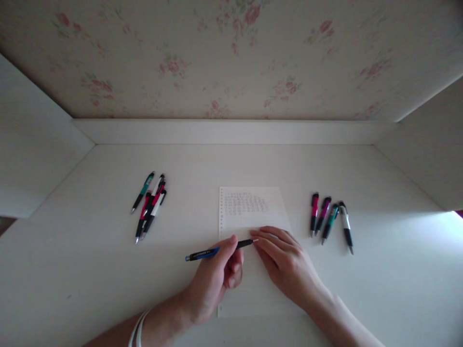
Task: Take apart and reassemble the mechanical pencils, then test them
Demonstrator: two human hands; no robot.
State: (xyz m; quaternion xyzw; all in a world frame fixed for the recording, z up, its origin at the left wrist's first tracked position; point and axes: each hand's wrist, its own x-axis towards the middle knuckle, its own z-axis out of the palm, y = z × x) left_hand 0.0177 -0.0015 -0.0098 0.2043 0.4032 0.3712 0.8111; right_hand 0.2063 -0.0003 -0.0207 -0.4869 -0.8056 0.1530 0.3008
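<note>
In the head view, a sheet of lined paper [249, 222] with punched holes down its left side lies on the desk, with rows of handwriting on its upper part. My left hand [220, 272] is closed around a blue and black pen [202, 254] over the paper. The pen is held nearly level, its tip pointing right to the fingers of my right hand [285, 260]. Whether tip and fingers touch, I cannot tell. My right hand rests palm down on the paper, fingers stretched out and close together, holding nothing I can see. Both hands cover the middle of the sheet.
A loose pile of several pens [150, 207] lies left of the paper. To the right, several more pens [327, 219] lie side by side in pink, purple, green and white. White side panels and a flowered wall [231, 62] bound the white desk [90, 231].
</note>
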